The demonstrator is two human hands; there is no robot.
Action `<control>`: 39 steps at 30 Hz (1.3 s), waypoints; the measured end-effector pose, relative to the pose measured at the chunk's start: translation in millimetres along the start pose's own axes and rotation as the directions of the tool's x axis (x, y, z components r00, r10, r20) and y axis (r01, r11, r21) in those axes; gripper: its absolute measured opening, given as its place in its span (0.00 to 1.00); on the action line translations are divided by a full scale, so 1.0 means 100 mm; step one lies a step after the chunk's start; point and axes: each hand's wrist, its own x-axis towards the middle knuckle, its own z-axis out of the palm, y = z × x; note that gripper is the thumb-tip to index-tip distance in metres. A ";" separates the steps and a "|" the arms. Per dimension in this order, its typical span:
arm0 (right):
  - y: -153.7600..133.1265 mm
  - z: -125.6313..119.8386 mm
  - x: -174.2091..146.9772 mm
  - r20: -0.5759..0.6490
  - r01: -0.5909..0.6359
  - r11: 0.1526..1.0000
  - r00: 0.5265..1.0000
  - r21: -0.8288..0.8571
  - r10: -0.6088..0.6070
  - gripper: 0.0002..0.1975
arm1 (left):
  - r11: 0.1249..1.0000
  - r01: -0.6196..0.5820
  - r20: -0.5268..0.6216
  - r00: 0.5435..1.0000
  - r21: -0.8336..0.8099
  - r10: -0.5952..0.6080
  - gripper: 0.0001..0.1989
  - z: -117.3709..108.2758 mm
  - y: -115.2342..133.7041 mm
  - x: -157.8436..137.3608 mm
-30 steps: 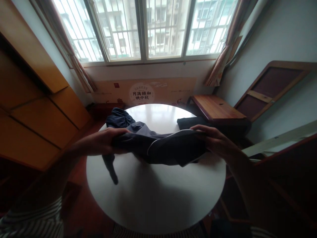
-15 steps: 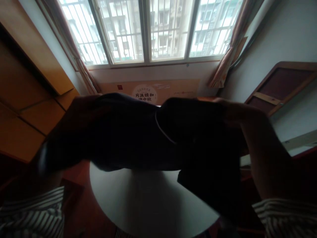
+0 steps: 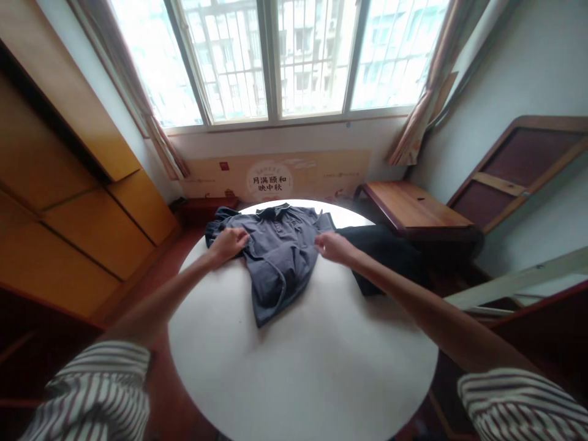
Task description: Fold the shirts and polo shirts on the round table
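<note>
See a grey shirt (image 3: 275, 257) in the middle of the frame, lying rumpled on a white table (image 3: 312, 367). Have left hand (image 3: 231, 241) curled by the shirt's left edge, right hand (image 3: 331, 246) likewise by the other, cannot tell whether pinching. Notice black cloth (image 3: 386, 242) at centre right

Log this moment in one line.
left hand: at shirt, grip unclear; right hand: at shirt's opposite side, grip unclear; shirt: on table, collar toward window; black cloth: right of shirt
</note>
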 end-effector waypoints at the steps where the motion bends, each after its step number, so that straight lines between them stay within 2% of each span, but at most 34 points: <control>1: 0.02 0.12 -0.16 0.069 0.032 0.999 0.997 -0.016 -0.030 0.11 | 1.000 -0.003 0.018 1.000 -0.014 0.003 0.11 0.08 0.00 -0.17; 2: 0.04 0.23 -0.34 0.145 0.084 0.996 0.986 -0.041 -0.077 0.10 | 1.000 -0.004 0.034 0.999 -0.024 0.005 0.13 0.14 -0.01 -0.32; 4: 0.07 0.41 -0.66 0.370 0.308 0.942 0.897 -0.133 -0.241 0.15 | 0.999 -0.010 0.074 0.997 -0.050 0.014 0.16 0.22 -0.04 -0.57; 6: 0.06 0.54 -0.86 0.484 0.465 0.861 0.814 -0.208 -0.322 0.15 | 0.997 -0.020 0.118 0.993 -0.073 0.029 0.17 0.27 -0.07 -0.75; 9: 0.00 0.65 -0.92 0.526 0.560 0.780 0.769 -0.279 -0.363 0.11 | 0.995 -0.042 0.179 0.982 -0.093 0.058 0.15 0.29 -0.08 -0.87; 12: -0.07 0.68 -0.86 0.556 0.602 0.743 0.739 -0.291 -0.381 0.12 | 0.992 -0.068 0.225 0.970 -0.107 0.091 0.09 0.27 -0.08 -0.87; 15: -0.06 0.55 -0.86 0.544 0.604 0.750 0.738 -0.270 -0.399 0.12 | 0.977 -0.205 0.298 0.931 -0.058 0.213 0.06 0.21 -0.16 -0.88; 17: 0.01 0.36 -0.91 0.528 0.604 0.761 0.737 -0.236 -0.421 0.12 | 0.938 -0.347 0.333 0.884 0.001 0.327 0.08 0.15 -0.28 -0.93; 19: 0.16 0.12 -0.97 0.504 0.603 0.771 0.740 -0.204 -0.446 0.11 | 0.902 -0.428 0.306 0.867 0.053 0.393 0.10 0.07 -0.44 -1.02; 22: 0.45 -0.22 -1.06 0.426 0.584 0.779 0.780 -0.228 -0.459 0.11 | 0.914 -0.392 0.224 0.904 0.100 0.364 0.10 -0.05 -0.68 -1.16; 25: 0.57 -0.36 -1.19 0.319 0.519 0.783 0.848 -0.343 -0.423 0.13 | 0.959 -0.268 0.149 0.956 0.091 0.253 0.10 -0.13 -0.77 -1.28; 28: 0.41 -0.25 -1.41 0.207 0.459 0.806 0.889 -0.374 -0.409 0.15 | 0.999 -0.047 0.060 0.997 -0.009 0.047 0.14 -0.11 -0.64 -1.41; 30: 0.22 -0.06 -1.57 0.206 0.478 0.817 0.878 -0.323 -0.433 0.12 | 0.997 0.061 0.096 0.994 -0.050 -0.056 0.16 -0.04 -0.47 -1.51; 31: 0.14 0.05 -1.63 0.221 0.494 0.814 0.868 -0.305 -0.444 0.13 | 0.997 0.063 0.128 0.990 -0.038 -0.058 0.18 0.01 -0.38 -1.56; 33: 0.04 0.26 -1.72 0.241 0.518 0.796 0.854 -0.314 -0.461 0.16 | 0.999 -0.015 0.160 0.987 0.030 0.010 0.23 0.12 -0.23 -1.65; 35: 0.02 0.40 -1.74 0.240 0.541 0.769 0.841 -0.341 -0.486 0.14 | 0.990 -0.095 0.142 0.987 0.101 0.080 0.21 0.21 -0.15 -1.70; 37: 0.06 0.42 -1.72 0.246 0.547 0.775 0.836 -0.315 -0.490 0.17 | 0.987 -0.099 0.115 0.990 0.124 0.085 0.14 0.22 -0.15 -1.69; 39: 0.10 0.32 -1.69 0.256 0.524 0.817 0.846 -0.241 -0.467 0.18 | 0.996 -0.030 0.087 0.996 0.086 0.023 0.17 0.16 -0.20 -1.66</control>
